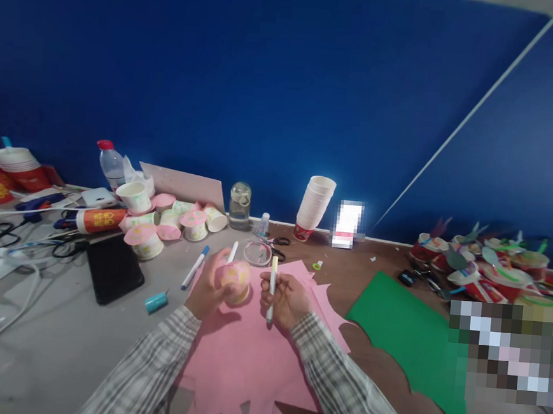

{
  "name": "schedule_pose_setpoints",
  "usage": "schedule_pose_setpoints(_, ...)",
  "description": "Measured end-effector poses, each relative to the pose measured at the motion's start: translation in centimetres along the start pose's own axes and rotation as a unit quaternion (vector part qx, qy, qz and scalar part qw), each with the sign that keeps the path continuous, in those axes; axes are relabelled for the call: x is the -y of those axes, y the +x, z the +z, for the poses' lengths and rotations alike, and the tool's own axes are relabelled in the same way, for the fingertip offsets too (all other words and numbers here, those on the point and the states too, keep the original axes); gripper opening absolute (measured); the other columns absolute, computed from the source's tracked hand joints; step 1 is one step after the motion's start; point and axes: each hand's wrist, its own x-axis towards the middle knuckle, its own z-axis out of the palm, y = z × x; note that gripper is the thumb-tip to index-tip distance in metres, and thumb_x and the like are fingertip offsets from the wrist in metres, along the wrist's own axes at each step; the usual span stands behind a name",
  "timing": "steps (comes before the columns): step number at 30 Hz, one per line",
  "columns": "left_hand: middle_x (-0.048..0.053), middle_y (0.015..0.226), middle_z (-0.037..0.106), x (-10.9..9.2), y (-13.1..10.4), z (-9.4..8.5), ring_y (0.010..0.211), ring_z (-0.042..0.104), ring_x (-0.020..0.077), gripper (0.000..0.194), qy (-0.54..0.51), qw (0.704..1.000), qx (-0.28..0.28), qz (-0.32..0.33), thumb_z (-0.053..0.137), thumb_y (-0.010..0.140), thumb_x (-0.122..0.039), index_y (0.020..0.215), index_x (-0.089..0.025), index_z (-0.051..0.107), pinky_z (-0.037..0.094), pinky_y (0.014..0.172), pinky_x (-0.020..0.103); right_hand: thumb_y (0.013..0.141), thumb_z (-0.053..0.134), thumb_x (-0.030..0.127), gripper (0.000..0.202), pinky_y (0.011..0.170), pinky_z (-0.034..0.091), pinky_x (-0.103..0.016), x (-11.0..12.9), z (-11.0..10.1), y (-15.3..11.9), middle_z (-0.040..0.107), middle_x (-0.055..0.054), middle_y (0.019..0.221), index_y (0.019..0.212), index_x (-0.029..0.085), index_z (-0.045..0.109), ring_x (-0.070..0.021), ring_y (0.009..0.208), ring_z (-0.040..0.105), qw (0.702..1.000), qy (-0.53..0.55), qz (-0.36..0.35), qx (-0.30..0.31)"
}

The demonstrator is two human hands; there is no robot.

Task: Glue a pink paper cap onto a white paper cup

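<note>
My left hand (210, 288) is closed around a small paper cup (238, 285) with a pink top and yellowish markings. In my right hand (288, 300) I grip a white marker pen (271, 296), held upright with a pale yellow upper end. Both hands are above cut pink paper (245, 364). A blue-capped marker (195, 267) lies left of my left hand, and another white marker (233, 252) stands out just behind it. Several small decorated cups with pink paper discs, one of them a pink-topped cup (144, 241), are grouped at the back left.
A stack of white paper cups (316, 200), a glass jar (240, 207), scissors (281, 241) and a roll of clear tape (257, 253) are at the back. Green paper (409, 345) lies right; a black tablet (114, 271), a small blue cylinder (156, 302) and cables lie left.
</note>
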Motion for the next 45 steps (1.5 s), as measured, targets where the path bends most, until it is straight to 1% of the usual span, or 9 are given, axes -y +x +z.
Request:
schedule_pose_setpoints(4,0.008,0.107,0.052,-2.6,-0.8,-1.2,0.105,0.045,0.0280,0.044,0.046,0.982,-0.141,0.119,0.046,0.074,-0.052,0.107,-0.023,0.049,0.033,0.094,0.049,0.059,0.067,0.026,0.018,0.037,0.044,-0.024,-0.6,1.4,-1.5,0.065,-0.001,0.055,0.071,0.014,0.063,-0.0122,0.035,0.052,0.999,-0.031,-0.011,0.030)
schedule_pose_setpoints(6,0.007,0.099,0.054,-4.0,-1.3,-1.3,0.093,0.051,0.0259,0.040,0.002,0.983,-0.135,0.126,0.045,0.075,-0.052,0.101,-0.022,0.053,0.040,0.084,0.046,0.062,0.070,0.027,0.020,0.033,0.042,-0.021,-1.2,2.1,-2.7,0.067,-0.001,0.058,0.076,0.016,0.062,-0.0106,0.031,0.051,0.991,-0.093,-0.001,0.095)
schedule_pose_setpoints(12,0.006,0.080,0.060,-5.8,-1.3,-0.7,0.069,0.054,0.0175,0.041,-0.165,0.971,0.172,0.032,0.051,0.074,-0.054,0.091,-0.019,0.062,0.046,0.060,0.030,0.072,0.068,0.030,0.020,0.031,0.038,-0.013,-2.5,3.1,-4.7,0.068,0.002,0.056,0.083,0.017,0.060,-0.0071,0.032,0.053,0.951,-0.222,0.080,0.198)
schedule_pose_setpoints(16,0.005,0.082,0.058,-5.8,-1.2,-1.0,0.059,0.056,0.0139,0.037,-0.299,0.893,0.326,-0.084,0.059,0.071,-0.049,0.092,-0.019,0.062,0.046,0.051,0.026,0.074,0.065,0.036,0.027,0.030,0.031,-0.013,-2.4,2.7,-4.4,0.064,0.001,0.053,0.081,0.010,0.064,-0.0035,0.030,0.045,0.942,-0.203,0.123,0.237)
schedule_pose_setpoints(19,0.007,0.090,0.058,-5.9,-1.4,-1.3,0.054,0.057,0.0112,0.030,-0.363,0.841,0.383,-0.121,0.061,0.073,-0.041,0.092,-0.019,0.062,0.046,0.050,0.025,0.073,0.066,0.038,0.032,0.030,0.025,-0.016,-2.4,2.4,-4.3,0.061,0.001,0.050,0.082,0.007,0.066,-0.0031,0.029,0.039,0.938,-0.158,0.158,0.266)
schedule_pose_setpoints(27,0.006,0.082,0.063,-5.5,-1.8,-0.1,0.044,0.056,0.0076,0.023,-0.433,0.847,0.287,-0.108,0.061,0.074,-0.038,0.079,-0.015,0.062,0.045,0.042,0.019,0.071,0.068,0.036,0.030,0.036,0.028,-0.018,-3.0,2.8,-4.3,0.052,0.006,0.041,0.078,0.007,0.066,-0.0044,0.030,0.033,0.952,-0.072,0.180,0.237)
schedule_pose_setpoints(33,0.006,0.076,0.063,-5.6,-2.1,-0.1,0.040,0.053,0.0072,0.028,-0.406,0.863,0.285,-0.097,0.060,0.073,-0.043,0.074,-0.015,0.063,0.044,0.037,0.019,0.067,0.071,0.041,0.035,0.036,0.024,-0.018,-3.4,2.7,-4.4,0.049,0.008,0.039,0.078,0.007,0.067,-0.0031,0.030,0.025,0.949,-0.079,0.181,0.246)
schedule_pose_setpoints(41,0.004,0.073,0.063,-4.9,-2.8,0.3,0.044,0.050,0.0078,0.031,-0.379,0.908,0.160,-0.084,0.061,0.069,-0.049,0.069,-0.017,0.061,0.042,0.037,0.019,0.072,0.063,0.052,0.038,0.040,0.024,-0.018,-3.9,4.0,-4.6,0.048,0.007,0.044,0.069,0.014,0.064,-0.0049,0.036,0.034,0.961,-0.221,-0.002,0.166)
schedule_pose_setpoints(45,0.002,0.070,0.063,-5.5,-3.0,0.1,0.038,0.051,0.0086,0.028,-0.427,0.869,0.223,-0.117,0.062,0.069,-0.049,0.068,-0.020,0.061,0.039,0.031,0.018,0.066,0.068,0.051,0.039,0.036,0.023,-0.018,-3.5,3.8,-5.0,0.049,0.007,0.042,0.072,0.013,0.066,-0.0050,0.032,0.032,0.960,-0.154,0.106,0.211)
